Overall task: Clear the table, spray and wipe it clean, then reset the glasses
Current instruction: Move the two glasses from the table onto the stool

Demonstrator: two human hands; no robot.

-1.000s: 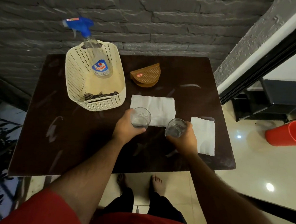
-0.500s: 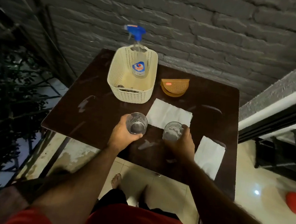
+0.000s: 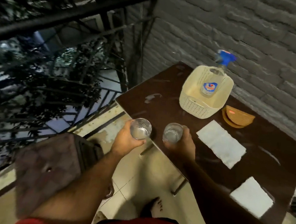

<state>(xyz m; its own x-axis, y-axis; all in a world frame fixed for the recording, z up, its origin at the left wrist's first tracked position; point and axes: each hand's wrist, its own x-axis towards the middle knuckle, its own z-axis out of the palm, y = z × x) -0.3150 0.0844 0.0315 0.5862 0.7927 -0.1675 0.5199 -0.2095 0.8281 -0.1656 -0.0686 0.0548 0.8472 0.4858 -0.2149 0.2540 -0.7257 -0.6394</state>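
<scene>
Clear glasses being held in both hands at the dark table's (image 3: 162,95) edge.
Left hand (image 3: 126,140) is gripping the left glass (image 3: 141,128), fingers curled round it, out past the table's corner over the floor; right hand (image 3: 180,145) is clasping the right glass (image 3: 172,132) above the tabletop. Spray bottle (image 3: 213,81) is standing in the cream basket (image 3: 196,106), with two white napkins (image 3: 220,145) lying nearby.

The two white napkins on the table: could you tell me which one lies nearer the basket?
The longer napkin beside the brown holder; the squarer one lies farther from the basket.
</scene>
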